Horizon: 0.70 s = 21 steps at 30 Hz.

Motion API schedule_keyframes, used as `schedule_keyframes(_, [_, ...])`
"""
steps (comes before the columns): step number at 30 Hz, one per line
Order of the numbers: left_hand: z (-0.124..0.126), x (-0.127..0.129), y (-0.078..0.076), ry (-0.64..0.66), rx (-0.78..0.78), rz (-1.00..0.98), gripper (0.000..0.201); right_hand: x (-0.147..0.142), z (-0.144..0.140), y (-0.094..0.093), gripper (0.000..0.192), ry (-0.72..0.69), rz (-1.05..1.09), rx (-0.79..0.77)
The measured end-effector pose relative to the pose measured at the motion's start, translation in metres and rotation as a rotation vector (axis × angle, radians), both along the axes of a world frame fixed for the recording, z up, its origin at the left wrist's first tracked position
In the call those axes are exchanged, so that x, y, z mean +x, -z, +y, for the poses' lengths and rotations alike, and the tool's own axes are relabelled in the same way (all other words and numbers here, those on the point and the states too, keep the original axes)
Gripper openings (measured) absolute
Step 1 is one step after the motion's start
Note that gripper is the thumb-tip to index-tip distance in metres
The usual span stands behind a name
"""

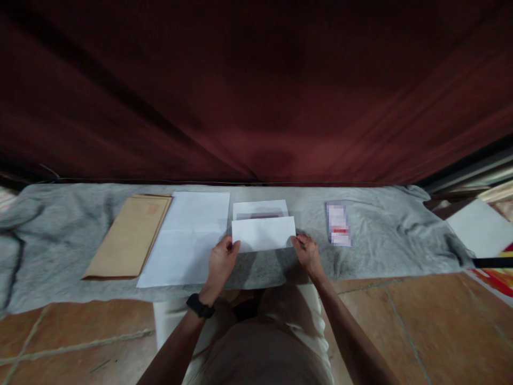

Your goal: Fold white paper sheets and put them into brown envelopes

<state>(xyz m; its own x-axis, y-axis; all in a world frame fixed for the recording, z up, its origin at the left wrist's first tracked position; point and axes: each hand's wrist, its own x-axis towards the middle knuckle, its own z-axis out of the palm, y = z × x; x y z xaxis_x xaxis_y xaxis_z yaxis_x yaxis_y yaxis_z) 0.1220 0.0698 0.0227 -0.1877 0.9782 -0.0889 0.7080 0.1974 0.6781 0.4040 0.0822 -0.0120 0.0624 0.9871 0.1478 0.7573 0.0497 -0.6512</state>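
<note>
My left hand (222, 262) and my right hand (308, 254) each pinch a lower corner of a folded white paper (263, 233), held just above a grey cloth (372, 251) spread on the floor. A black watch sits on my left wrist. Directly behind the held paper lies a white envelope (259, 207) with a dark strip along its edge. Left of my left hand lies a stack of white sheets (188, 235), creased across the middle.
Brown envelopes (130, 235) lie at the left on the cloth. A small printed card (339, 224) lies at the right. A dark red curtain (256, 91) hangs behind. Terracotta floor tiles (420, 321) run in front; a white sheet (479, 227) lies at far right.
</note>
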Motion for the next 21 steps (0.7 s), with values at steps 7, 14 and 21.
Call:
schedule_keyframes(7, [0.014,0.016,-0.015,-0.052,-0.179,0.331,0.022,-0.012,0.008,-0.004,0.037,0.066,-0.227,-0.081])
schedule_keyframes(14, [0.02,0.023,-0.021,-0.028,-0.21,0.487,0.031,-0.017,0.02,-0.003,0.033,0.077,-0.335,-0.083])
schedule_keyframes(21, [0.024,0.022,-0.014,0.0,-0.15,0.54,0.036,-0.018,0.031,-0.003,0.031,0.074,-0.381,-0.126])
